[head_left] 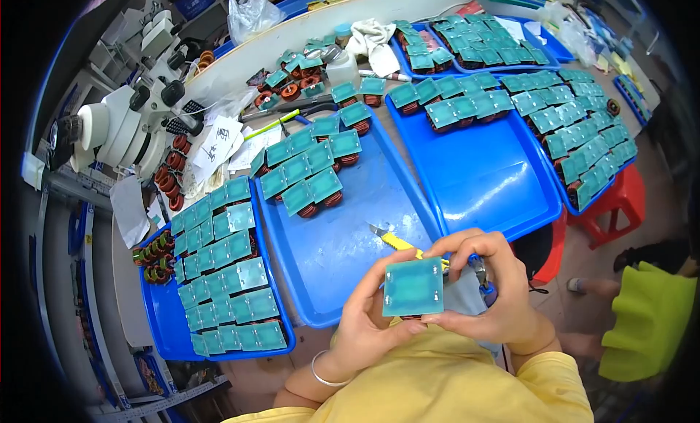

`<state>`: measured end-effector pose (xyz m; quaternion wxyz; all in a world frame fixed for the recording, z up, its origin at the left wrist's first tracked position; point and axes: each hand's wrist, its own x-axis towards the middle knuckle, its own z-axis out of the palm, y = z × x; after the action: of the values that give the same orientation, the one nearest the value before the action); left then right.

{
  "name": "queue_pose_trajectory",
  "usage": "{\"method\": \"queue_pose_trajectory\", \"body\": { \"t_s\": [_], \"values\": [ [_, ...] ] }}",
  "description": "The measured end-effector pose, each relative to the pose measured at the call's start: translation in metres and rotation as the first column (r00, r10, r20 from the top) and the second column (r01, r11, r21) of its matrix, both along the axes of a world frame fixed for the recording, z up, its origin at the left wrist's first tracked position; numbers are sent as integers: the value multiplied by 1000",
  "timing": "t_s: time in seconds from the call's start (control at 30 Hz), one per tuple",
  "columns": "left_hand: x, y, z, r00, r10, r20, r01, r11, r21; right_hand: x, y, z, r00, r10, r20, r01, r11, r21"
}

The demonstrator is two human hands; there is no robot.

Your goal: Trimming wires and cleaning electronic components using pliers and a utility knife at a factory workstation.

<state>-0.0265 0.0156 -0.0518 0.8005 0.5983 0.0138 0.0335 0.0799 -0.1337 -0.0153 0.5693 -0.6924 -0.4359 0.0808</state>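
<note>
In front of my chest, a square green circuit board (413,288) is held between both hands, its flat face up and a sliver of dark reddish winding showing below its near edge. My left hand (368,310) grips its left side, with the thumb under the near edge. My right hand (492,288) has fingers at the far right corner and the thumb at the near right corner. A blue-handled tool (478,268) shows within the curl of my right hand; whether that hand holds it I cannot tell. Just beyond the board lies a yellow utility knife (397,241).
Beyond my hands, a blue tray (350,226) bears several board-topped coils at its far end. Blue trays with more boards stand left (164,317) and right (481,182). Microscopes (120,124) stand at left. Red stools (616,208) and another person's yellow-green clothing (645,321) are at right.
</note>
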Motion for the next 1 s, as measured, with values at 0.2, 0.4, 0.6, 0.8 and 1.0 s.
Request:
{"method": "queue_pose_trajectory", "body": {
  "t_s": [0.2, 0.4, 0.6, 0.8, 1.0],
  "values": [
    [3, -7, 16, 997, 34, -64, -58, 899, -434, 8, -15, -4, 990, -41, -136, 35, 998, -44],
    [5, 1, 9, 992, -10, -125, -52, 875, -482, 17, -20, 2, 927, 165, 338, -31, 929, -369],
    [6, 0, 7, 991, 132, 20, -132, 991, 7, 10, -21, 5, 843, 214, 494, 34, 895, -446],
    [2, -1, 13, 980, 178, 88, -191, 968, 165, 7, -24, 15, 813, 254, 524, 32, 878, -477],
    [4, 4, 13, 964, 186, 190, -242, 911, 335, 7, -24, 17, 795, 255, 550, 31, 888, -458]
  ]
}}
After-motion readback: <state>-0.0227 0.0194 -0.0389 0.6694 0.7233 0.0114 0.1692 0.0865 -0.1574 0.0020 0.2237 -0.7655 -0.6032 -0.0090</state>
